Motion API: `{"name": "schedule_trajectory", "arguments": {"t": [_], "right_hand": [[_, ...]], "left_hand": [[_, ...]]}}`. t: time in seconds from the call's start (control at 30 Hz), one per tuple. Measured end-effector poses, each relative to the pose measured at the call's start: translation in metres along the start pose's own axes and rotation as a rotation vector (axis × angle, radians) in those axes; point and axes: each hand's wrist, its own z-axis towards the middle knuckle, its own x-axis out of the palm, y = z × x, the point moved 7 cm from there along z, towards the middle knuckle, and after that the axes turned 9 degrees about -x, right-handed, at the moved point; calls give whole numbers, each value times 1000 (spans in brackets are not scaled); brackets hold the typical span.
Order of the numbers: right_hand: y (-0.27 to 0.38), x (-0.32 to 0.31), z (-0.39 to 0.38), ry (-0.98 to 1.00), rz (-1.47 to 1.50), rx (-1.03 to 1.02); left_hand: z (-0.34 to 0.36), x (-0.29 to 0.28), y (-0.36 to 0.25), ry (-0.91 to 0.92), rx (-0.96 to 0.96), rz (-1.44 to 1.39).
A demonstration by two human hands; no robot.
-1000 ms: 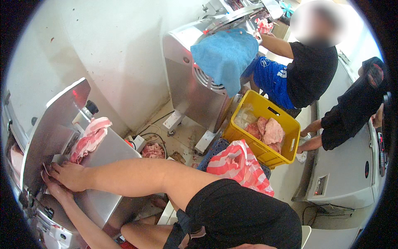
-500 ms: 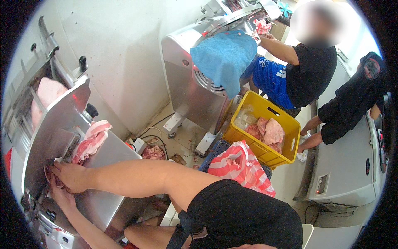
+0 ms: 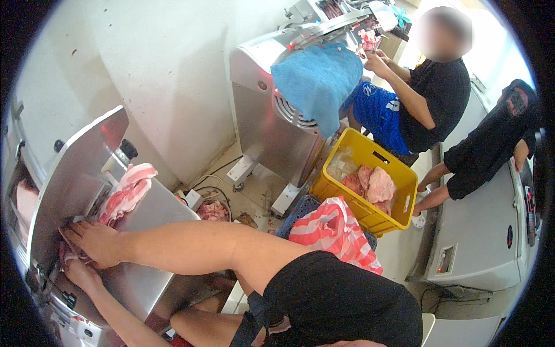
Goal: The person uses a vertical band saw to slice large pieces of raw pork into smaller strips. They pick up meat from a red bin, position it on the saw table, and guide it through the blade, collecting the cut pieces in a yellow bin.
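Observation:
At the upright plate of a metal meat slicer [image 3: 87, 168], both my hands are close together. My right hand [image 3: 95, 243] reaches in along the tray, fingers stretched over a thin slice of pink meat [image 3: 70, 254] that it holds against the plate. Just below, my left hand [image 3: 82, 276] pinches the lower part of the same slice; its fingertips are partly hidden. A folded pile of fatty pork slices [image 3: 128, 194] rests on the slicer's tray above my right wrist. Behind the plate, a pale block of meat [image 3: 26, 202] shows in part.
A second slicer draped with a blue cloth [image 3: 318, 81] stands ahead right, with a co-worker [image 3: 439, 104] seated there. Near it are a yellow crate [image 3: 364, 202] of meat and a red-striped bag [image 3: 332, 231]. Another person [image 3: 491, 139] stands by a white freezer [image 3: 480, 231]. Cables lie on the floor.
The slicer's carriage and its meat block have slid down and left behind the plate. My right fingers have straightened somewhat. The co-worker's two hands have come together in front.

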Motion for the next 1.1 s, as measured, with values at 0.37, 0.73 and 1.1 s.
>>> {"name": "schedule_trajectory", "arguments": {"t": [0.37, 0.73, 1.1], "right_hand": [[-2, 17, 3, 120, -45, 61], [-3, 11, 5, 100, 111, 152], [9, -15, 4, -32, 186, 76]], "left_hand": [[-42, 57, -13, 53, -153, -8], [1, 19, 22, 20, -192, -315], [-10, -14, -6, -322, 150, 126]]}}
